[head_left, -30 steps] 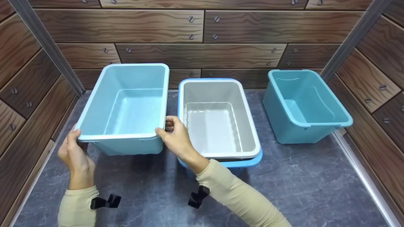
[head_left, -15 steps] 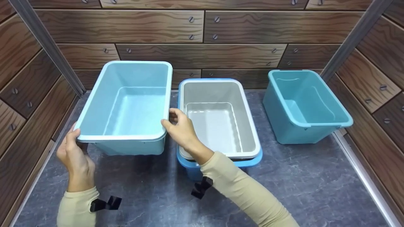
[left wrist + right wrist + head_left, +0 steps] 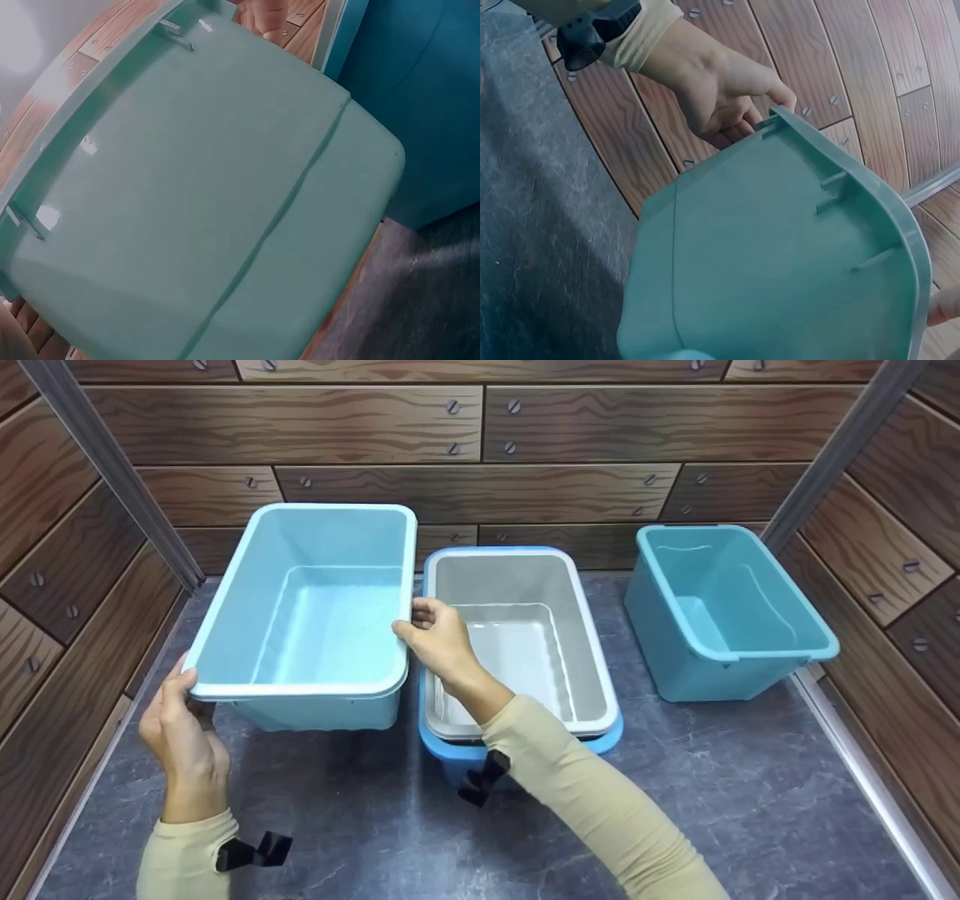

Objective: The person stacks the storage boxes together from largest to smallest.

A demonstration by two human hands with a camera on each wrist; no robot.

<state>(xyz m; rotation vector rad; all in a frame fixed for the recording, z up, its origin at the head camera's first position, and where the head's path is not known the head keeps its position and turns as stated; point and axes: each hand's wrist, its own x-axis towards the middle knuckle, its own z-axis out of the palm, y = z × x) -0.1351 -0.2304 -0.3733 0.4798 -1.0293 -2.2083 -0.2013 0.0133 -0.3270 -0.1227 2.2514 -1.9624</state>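
Note:
Both hands hold a light blue plastic bin [image 3: 300, 690] at the left in the head view, its opening facing up. The left hand [image 3: 191, 742] grips the front left corner, thumb on the rim. Farther back, the right hand [image 3: 442, 641] pinches the right rim, thumb on top and fingers curled underneath. Seen from the left wrist, the bin's outer front wall [image 3: 187, 172] fills most of the view, and a strip of wall shows below its base. To the right stands a grey bin [image 3: 510, 577] nested in a blue bin [image 3: 454, 754], partly covered by the right forearm.
A darker teal bin [image 3: 697, 675] stands on the right, near the side wall. The dark marbled floor [image 3: 345, 825] is bounded by wood-patterned walls [image 3: 375, 420] at the back and sides, with a metal strip [image 3: 855, 757] along the right edge.
The light blue bin has shifted slightly right, toward the grey bin. The right hand has moved up and right along the rim; the left hand keeps its corner. The other bins have stayed put.

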